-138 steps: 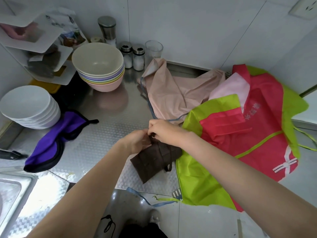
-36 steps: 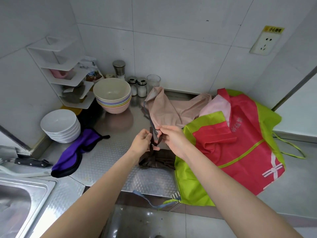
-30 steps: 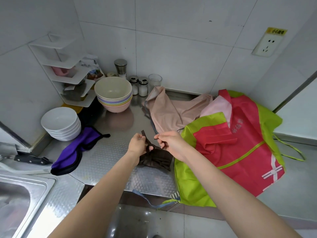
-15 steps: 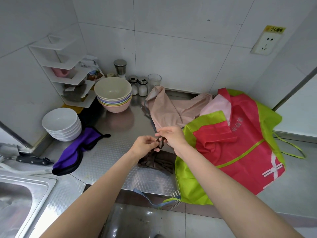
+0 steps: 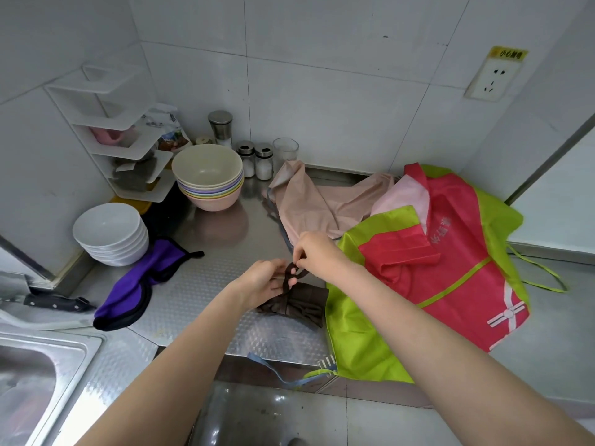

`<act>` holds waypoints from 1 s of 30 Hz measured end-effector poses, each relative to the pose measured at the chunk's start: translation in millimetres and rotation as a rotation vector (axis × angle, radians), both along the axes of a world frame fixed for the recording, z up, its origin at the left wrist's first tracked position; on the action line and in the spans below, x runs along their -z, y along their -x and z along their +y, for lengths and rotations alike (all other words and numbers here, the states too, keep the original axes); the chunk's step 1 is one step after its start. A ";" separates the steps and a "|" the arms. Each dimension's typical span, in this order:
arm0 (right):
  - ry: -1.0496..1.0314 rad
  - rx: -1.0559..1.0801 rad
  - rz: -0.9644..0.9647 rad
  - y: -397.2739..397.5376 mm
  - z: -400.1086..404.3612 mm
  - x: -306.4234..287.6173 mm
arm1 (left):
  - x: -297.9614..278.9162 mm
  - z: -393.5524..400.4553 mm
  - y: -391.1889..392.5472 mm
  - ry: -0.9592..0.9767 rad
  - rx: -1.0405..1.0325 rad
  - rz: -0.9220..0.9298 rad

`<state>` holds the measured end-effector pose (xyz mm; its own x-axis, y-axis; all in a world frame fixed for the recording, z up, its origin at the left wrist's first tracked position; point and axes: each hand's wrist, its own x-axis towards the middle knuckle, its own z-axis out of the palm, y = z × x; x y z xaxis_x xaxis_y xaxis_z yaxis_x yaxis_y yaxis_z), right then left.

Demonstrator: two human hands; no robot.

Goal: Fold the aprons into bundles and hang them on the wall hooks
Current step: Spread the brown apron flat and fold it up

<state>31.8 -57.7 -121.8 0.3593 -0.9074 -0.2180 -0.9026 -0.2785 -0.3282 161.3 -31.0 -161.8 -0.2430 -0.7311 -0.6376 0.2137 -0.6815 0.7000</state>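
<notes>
A dark brown apron, folded into a small bundle (image 5: 297, 303), lies on the steel counter (image 5: 193, 291) near its front edge. Its brown strap (image 5: 292, 275) rises from the bundle in a loop. My left hand (image 5: 262, 284) pinches the strap from the left and my right hand (image 5: 317, 254) pinches it from above. A red and lime-green apron (image 5: 450, 278) lies spread to the right. Behind it lies a crumpled beige apron (image 5: 309, 204). A folded purple apron (image 5: 135, 284) rests at the left. No wall hooks are in view.
Stacked white bowls (image 5: 111, 235) and pastel bowls (image 5: 209, 178) stand at the back left, beside shakers (image 5: 256, 159) and a glass (image 5: 285, 151). A white corner shelf (image 5: 122, 136) is on the wall. A knife (image 5: 54, 302) and a sink (image 5: 35, 381) are at the left.
The view has lifted from the counter toward the wall. Both hands have been working the brown strap above the bundle, which now shows a loop between my fingers.
</notes>
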 end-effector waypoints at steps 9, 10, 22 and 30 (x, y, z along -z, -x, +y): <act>0.154 -0.129 -0.064 -6.2 15.3 14.1 | 3.9 -5.0 1.3 -0.177 -0.013 -0.089; 0.123 -0.089 -0.128 -4.3 14.9 15.0 | 4.3 -5.1 -0.3 -0.191 -0.013 -0.070; 0.226 0.020 -0.323 0.5 20.0 25.1 | 4.1 -13.7 0.4 -0.260 -0.023 -0.005; 0.196 0.176 -0.423 -1.8 27.3 31.8 | 7.0 -20.8 0.3 -0.175 -0.227 -0.136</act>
